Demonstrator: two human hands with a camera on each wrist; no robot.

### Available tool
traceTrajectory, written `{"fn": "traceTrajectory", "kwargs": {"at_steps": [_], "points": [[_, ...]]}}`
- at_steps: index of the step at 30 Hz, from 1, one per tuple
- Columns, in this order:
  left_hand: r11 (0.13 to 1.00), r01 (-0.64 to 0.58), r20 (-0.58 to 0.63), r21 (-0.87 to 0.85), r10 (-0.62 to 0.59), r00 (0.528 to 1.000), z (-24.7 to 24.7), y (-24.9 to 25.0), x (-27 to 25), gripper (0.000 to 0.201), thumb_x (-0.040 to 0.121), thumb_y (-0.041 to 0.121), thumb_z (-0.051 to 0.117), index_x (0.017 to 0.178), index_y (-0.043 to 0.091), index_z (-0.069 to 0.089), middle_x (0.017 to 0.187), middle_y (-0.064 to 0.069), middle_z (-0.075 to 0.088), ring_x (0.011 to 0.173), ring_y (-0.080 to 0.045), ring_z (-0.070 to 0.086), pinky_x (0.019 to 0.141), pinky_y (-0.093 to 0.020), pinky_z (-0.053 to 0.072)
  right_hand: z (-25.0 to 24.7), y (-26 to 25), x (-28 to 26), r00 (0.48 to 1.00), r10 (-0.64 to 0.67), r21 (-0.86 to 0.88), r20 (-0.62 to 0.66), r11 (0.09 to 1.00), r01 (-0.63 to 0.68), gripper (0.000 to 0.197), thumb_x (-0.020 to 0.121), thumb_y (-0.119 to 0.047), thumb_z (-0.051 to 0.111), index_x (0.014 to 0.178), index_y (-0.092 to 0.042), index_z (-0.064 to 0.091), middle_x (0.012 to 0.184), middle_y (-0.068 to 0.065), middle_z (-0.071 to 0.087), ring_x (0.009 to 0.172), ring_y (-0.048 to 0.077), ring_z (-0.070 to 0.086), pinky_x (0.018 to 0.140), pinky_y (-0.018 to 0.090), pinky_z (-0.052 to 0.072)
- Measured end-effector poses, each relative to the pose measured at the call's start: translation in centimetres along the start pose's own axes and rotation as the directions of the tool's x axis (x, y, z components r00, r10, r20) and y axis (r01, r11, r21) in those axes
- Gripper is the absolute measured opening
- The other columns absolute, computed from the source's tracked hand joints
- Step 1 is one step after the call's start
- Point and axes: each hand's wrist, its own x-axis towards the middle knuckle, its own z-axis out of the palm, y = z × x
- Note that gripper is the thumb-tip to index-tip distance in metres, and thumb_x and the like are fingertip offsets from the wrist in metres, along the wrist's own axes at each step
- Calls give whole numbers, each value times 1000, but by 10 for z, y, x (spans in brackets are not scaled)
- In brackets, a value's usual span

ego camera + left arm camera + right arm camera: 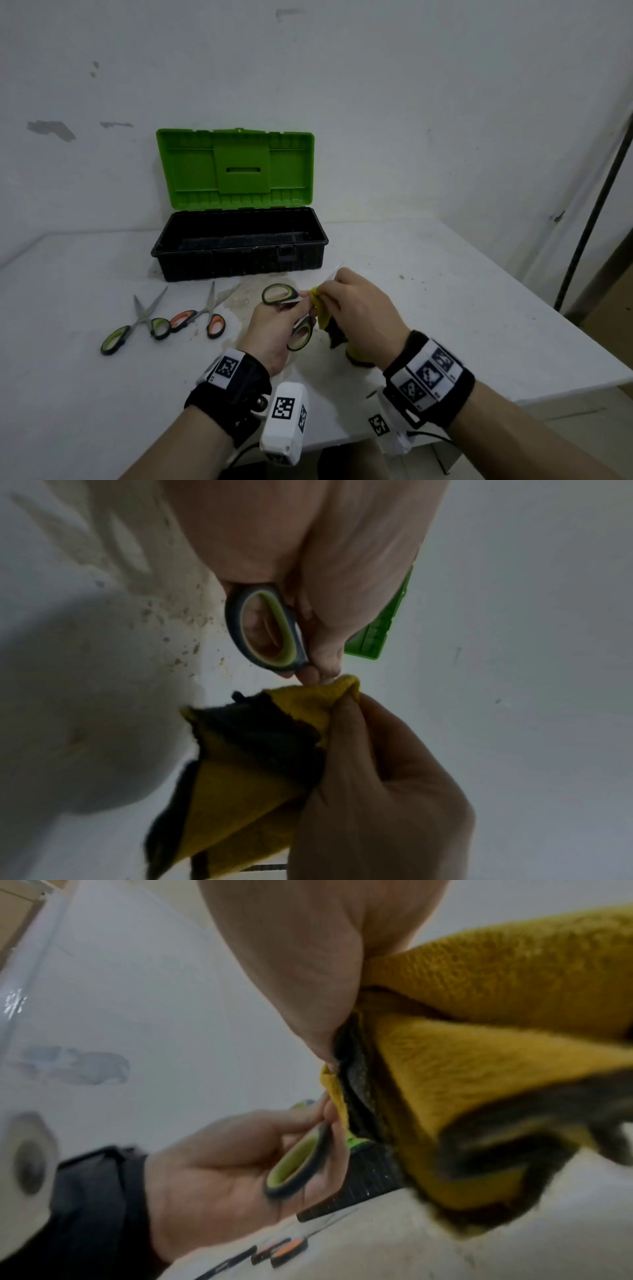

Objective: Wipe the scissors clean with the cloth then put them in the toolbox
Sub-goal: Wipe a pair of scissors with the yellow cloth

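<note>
Holding the green-handled scissors (291,317) by their handle loops in my left hand (270,329), above the table (445,291), blades toward the right so they stay exposed. Right hand (359,308) pinches the yellow cloth (320,308) folded over a blade. Toolbox (239,246) sits open just behind, within reach.

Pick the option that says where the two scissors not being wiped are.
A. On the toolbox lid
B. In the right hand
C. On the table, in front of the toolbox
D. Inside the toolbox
C: the green-handled scissors and the orange-handled scissors lie open on the table, in front of the open toolbox.
</note>
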Motion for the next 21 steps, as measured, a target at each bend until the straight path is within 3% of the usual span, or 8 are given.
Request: {"fn": "traceTrajectory", "kwargs": {"at_steps": [2, 5, 8, 10, 15, 21], "points": [[1000, 6, 13, 26, -6, 1000, 1, -2, -1, 10, 91, 7, 69, 99, 8, 75, 92, -12, 77, 84, -21, 72, 81, -39, 55, 5, -1, 0, 1000, 15, -4, 12, 1000, -15, 6, 88, -21, 65, 87, -16, 66, 86, 1, 50, 71, 23, 55, 61, 37, 50], [1000, 23, 8, 14, -23, 1000, -1, -4, -2, 8, 92, 2, 67, 94, 6, 73, 78, -7, 75, 70, -16, 69, 75, -35, 54, 3, 11, 11, 991, 133, 18, -17, 991, -132, 22, 97, -21, 49, 87, -13, 67, 87, 2, 50, 72, 22, 54, 65, 38, 50], [1000, 19, -4, -3, -19, 1000, -4, -4, -1, 8, 92, 1, 67, 95, 4, 73, 78, -9, 72, 70, -17, 68, 74, -34, 55, -6, 32, 21, 965, 249, 41, -78, 968, -247, 26, 99, -21, 47, 88, -14, 69, 86, 1, 51, 72, 19, 53, 67, 36, 50], [1000, 6, -26, -15, -6, 1000, -5, -2, 0, 8, 92, 3, 68, 98, 3, 72, 79, -8, 72, 71, -17, 68, 74, -34, 55, -9, 36, 20, 964, 242, 75, -111, 969, -234, 25, 99, -23, 48, 88, -15, 70, 85, 0, 50, 72, 18, 52, 66, 36, 50], [998, 0, -24, -57, -1, 1000, 1, -3, 1, 12, 92, 10, 69, 102, 4, 71, 84, -7, 73, 73, -15, 67, 70, -29, 53, 4, 12, 2, 994, 62, 71, -84, 996, -56, 21, 97, -25, 54, 89, -14, 70, 83, 1, 50, 69, 20, 52, 60, 39, 48], [998, 17, -18, -57, -18, 1000, 5, -4, -3, 8, 92, 11, 69, 98, 7, 71, 81, -4, 72, 70, -14, 65, 71, -29, 52, 5, 26, 17, 984, 171, 54, -56, 984, -168, 25, 98, -24, 49, 89, -15, 70, 84, 0, 50, 72, 20, 53, 66, 38, 50]]}}
